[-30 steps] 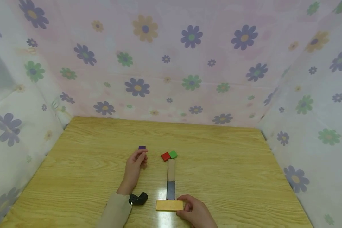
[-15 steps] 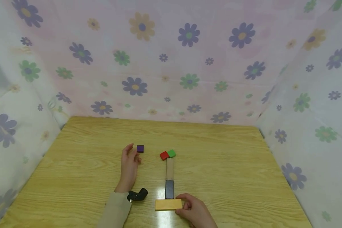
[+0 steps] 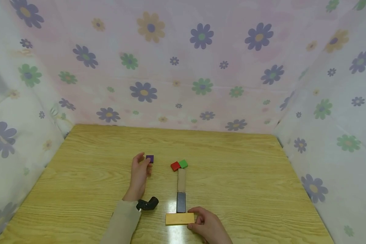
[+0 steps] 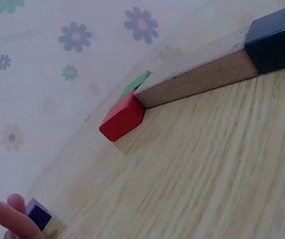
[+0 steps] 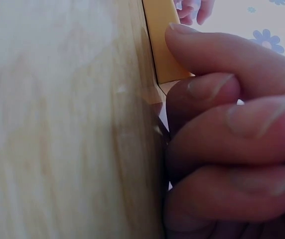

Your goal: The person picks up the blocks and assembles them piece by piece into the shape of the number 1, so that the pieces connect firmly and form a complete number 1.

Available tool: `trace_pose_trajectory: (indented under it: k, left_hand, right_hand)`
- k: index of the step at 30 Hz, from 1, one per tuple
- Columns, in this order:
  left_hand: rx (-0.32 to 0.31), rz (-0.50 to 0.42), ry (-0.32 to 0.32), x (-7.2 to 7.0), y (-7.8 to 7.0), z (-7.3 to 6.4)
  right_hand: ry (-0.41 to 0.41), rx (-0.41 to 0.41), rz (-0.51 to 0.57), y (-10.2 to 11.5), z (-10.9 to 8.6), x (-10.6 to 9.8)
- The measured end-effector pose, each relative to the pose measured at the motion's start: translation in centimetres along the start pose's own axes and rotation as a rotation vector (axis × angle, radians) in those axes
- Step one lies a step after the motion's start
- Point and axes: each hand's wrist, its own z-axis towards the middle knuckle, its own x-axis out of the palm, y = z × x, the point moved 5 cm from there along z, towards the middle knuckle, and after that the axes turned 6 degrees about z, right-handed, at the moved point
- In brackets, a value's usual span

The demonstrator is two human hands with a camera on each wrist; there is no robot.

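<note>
A small purple block [image 3: 150,158] lies on the wooden table, left of the other blocks. My left hand [image 3: 139,173] is just beside it, fingers loosely bent, one fingertip overlapping its near left corner. In the left wrist view that block [image 4: 39,215] shows behind the fingers. My right hand [image 3: 208,225] pinches the right end of a long yellow block [image 3: 178,219] between thumb and index finger. Beyond that block, a black block [image 3: 181,202] and a plain wood block [image 3: 181,180] form a straight line. At its far end sit a red block [image 3: 175,166] and a green block [image 3: 183,164].
The wooden table [image 3: 231,176] is bordered by flower-patterned cloth [image 3: 183,78] at the back and both sides. A black device [image 3: 147,204] is worn at my left wrist, near the sleeve's cuff [image 3: 129,205].
My left hand first drew back leftward from over the purple block, uncovering it, then a fingertip came back onto its near corner. My right hand keeps its pinch on the yellow block.
</note>
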Motion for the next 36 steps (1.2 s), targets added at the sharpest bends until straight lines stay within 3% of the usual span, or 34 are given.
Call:
trace_pose_trajectory:
  k: [14, 19, 23, 36]
  left_hand:
    - [-0.022, 0.339, 0.084, 0.2, -0.3, 0.8]
    - [0.041, 0.545, 0.123, 0.5, -0.5, 1.0]
    - [0.108, 0.638, 0.154, 0.8, -0.5, 1.1]
    - [0.104, 0.659, 0.191, 1.2, -0.6, 0.3]
  right_hand:
    - [-0.006, -0.003, -0.016, 0.0, 0.2, -0.4]
    - [0.002, -0.003, -0.016, -0.2, 0.3, -0.3]
    - [0.011, -0.037, -0.060, -0.4, 0.3, -0.1]
    - [0.018, -0.042, -0.052, -0.7, 0.5, 0.0]
